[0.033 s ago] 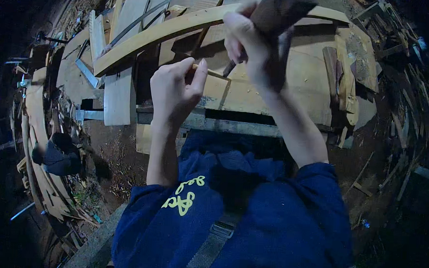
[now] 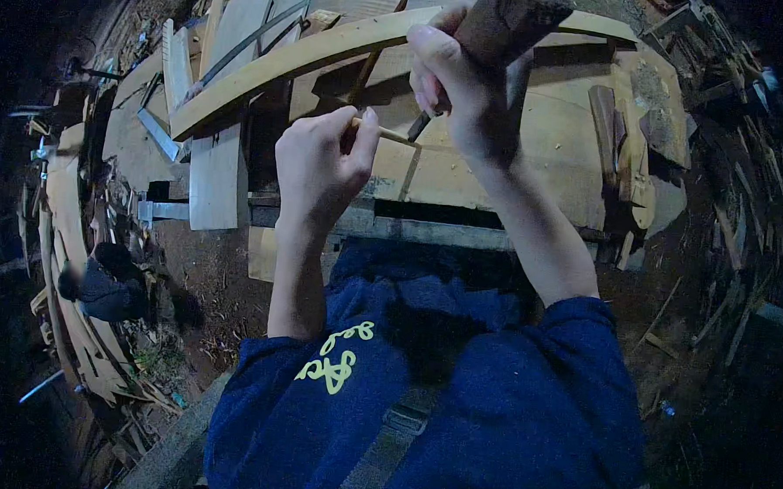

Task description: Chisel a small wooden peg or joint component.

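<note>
My left hand (image 2: 321, 158) is closed over the bench, pinching a thin, light-coloured stick (image 2: 394, 134) between thumb and forefinger. The stick points right, its far end close to a small dark tip (image 2: 420, 125) below my right fist. My right hand (image 2: 464, 90) is raised and wrapped around a thick, dark brown wooden piece (image 2: 519, 23) that looks like a mallet. Its broad end rises above the fist; the part inside my fingers is hidden. Whether the dark tip belongs to this piece I cannot tell. Under both hands lies a wide pale board (image 2: 516, 184).
A long curved wooden piece (image 2: 308, 47) arches across the far side of the bench. Planks (image 2: 215, 180) and a metal square (image 2: 159, 134) lie left; wood offcuts (image 2: 635, 168) lie right. Scrap strips (image 2: 78, 318) and a dark rounded shape (image 2: 110, 280), perhaps a person, are at far left.
The dark wooden piece in my right hand has shifted slightly up and left and looks sharper. My left hand and the stick stay almost in place.
</note>
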### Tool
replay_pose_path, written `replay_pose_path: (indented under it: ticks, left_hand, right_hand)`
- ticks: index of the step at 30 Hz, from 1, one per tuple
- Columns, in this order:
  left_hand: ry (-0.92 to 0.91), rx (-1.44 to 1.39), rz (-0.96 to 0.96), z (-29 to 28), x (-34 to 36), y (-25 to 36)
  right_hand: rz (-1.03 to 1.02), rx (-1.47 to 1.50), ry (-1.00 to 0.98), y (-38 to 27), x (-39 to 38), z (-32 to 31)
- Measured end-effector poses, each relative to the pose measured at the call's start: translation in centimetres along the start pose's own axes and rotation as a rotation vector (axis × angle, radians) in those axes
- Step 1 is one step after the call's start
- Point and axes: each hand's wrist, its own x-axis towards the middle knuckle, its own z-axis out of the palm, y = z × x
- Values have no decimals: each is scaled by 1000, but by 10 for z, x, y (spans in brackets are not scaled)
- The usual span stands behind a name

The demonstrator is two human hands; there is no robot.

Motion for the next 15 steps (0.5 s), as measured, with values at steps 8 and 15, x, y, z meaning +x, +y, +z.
replay_pose_path:
  ticks: [8, 15]
  left_hand:
    - [-22, 76, 51, 2, 6, 1]
    - [-41, 47, 13, 4, 7, 5]
  right_hand:
    - [86, -116, -13, 6, -10, 0]
    - [153, -95, 34, 27, -20, 2]
